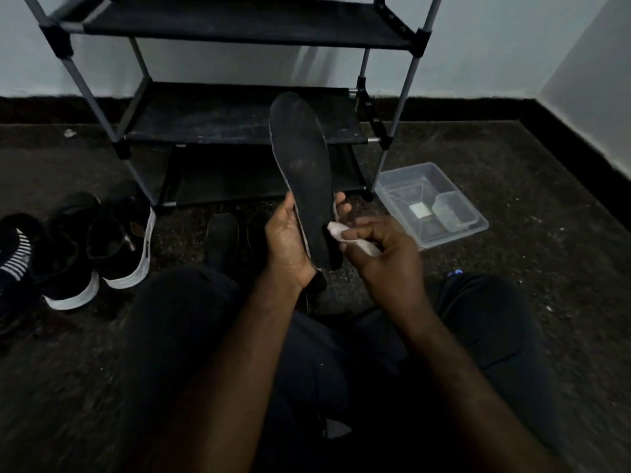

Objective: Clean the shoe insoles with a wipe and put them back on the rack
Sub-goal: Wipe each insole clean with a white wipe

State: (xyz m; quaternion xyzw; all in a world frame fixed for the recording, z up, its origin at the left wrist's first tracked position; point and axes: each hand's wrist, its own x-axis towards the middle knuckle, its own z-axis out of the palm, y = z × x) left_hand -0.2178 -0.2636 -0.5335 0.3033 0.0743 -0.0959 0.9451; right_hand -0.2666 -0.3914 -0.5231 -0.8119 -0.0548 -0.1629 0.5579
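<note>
Left hand (286,240) grips the lower, heel half of a black insole (304,172). The thumb side lies along the insole's left edge, and the fingertips (341,203) curl round from behind to show at its right edge. The insole stands nearly upright, rounded toe end uppermost, in front of the rack's middle shelf.

Right hand (386,247), just right of the heel, pinches a small crumpled white wipe (341,233) between thumb and bent fingers. The wipe's tip touches the insole's lower right edge.

Insole: flat, elongated and matt, with dull grey scuffing on the forefoot and a pale layer showing along its left edge.

Dark trousers (177,319) cover both knees below the forearms.

On the dark speckled floor (546,233), between the knees and the rack's foot, lie two dark oblong shapes (222,240); whether they are insoles or shoes cannot be told.

Shoe rack (222,114): grey metal tubes, black plastic joints and sagging, dusty black fabric shelves, set against a pale wall (495,46) with dark skirting.

By the rack's right front leg sits a clear rectangular plastic container (397,196) holding a smaller clear insert and a pale square item.

Off the rack's left front leg stand black sneakers with white soles (119,240). A black-and-white striped shoe (13,257) lies at the far left edge.
</note>
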